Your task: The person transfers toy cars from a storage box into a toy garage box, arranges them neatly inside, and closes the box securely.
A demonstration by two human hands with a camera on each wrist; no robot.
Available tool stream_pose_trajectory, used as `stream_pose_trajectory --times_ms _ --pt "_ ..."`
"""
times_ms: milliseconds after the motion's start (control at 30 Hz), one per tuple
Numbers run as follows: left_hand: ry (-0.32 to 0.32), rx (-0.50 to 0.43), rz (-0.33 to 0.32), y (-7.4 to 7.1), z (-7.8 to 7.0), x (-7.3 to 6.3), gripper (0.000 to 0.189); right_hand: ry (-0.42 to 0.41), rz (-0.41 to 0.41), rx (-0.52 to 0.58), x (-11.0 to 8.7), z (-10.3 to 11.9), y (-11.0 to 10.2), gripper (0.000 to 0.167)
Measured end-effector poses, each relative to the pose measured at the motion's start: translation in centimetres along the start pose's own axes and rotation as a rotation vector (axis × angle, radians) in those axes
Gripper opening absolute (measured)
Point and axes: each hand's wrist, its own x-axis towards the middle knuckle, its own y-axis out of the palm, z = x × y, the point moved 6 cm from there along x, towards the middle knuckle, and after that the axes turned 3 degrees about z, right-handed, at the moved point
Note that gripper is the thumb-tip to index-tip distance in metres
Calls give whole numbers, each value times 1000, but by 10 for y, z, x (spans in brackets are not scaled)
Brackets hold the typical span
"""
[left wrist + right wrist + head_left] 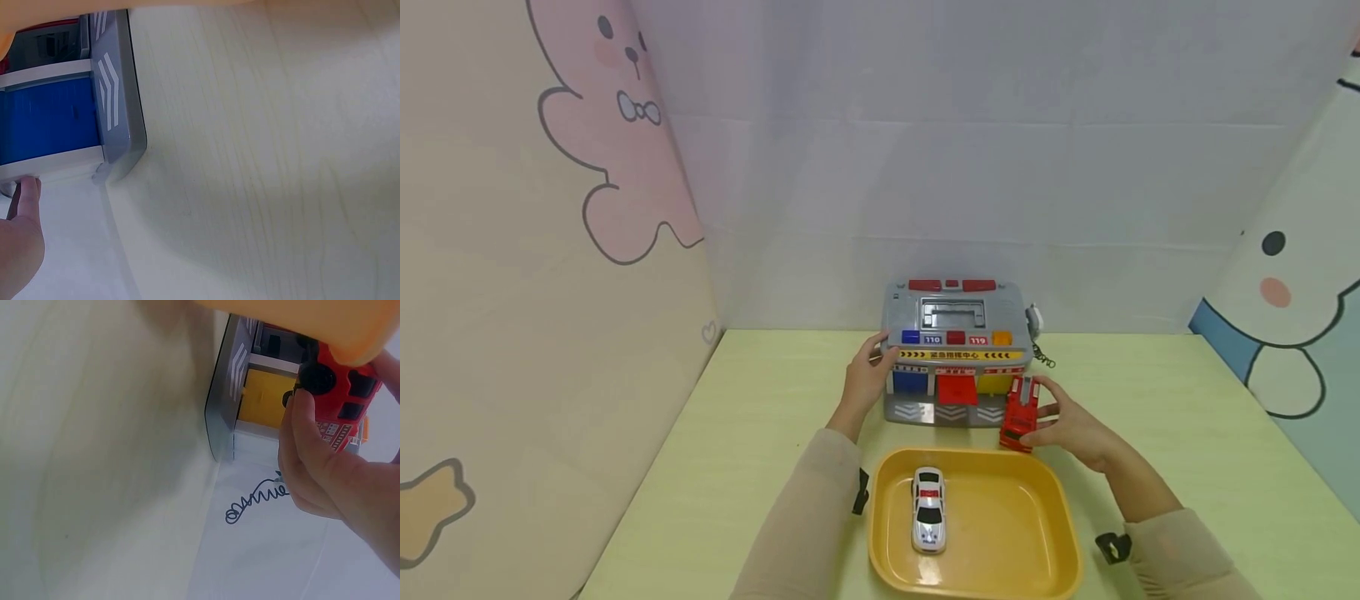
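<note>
A grey toy emergency station (952, 320) stands against the back wall. It has a blue door (911, 382), a raised red door (957, 390) in the middle and a yellow door (996, 384). My left hand (864, 377) rests on the station's left front corner, one finger straight along its side in the left wrist view. My right hand (1072, 429) holds a red toy fire engine (1019, 413) between thumb and fingers. The fire engine is tilted at the right end of the station's front ramp, near the yellow door (267, 398).
A yellow tray (992, 533) lies in front of the station, with a white toy police car (929, 510) at its left. A toy handset (1034, 321) with a coiled cord hangs on the station's right side. Printed walls stand left and right.
</note>
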Motion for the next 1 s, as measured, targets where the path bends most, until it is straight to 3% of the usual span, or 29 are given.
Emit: stream_pose_trajectory --times_ms 1000 --pt "-9 -5 3 1 1 2 48 -16 51 -15 28 -4 21 108"
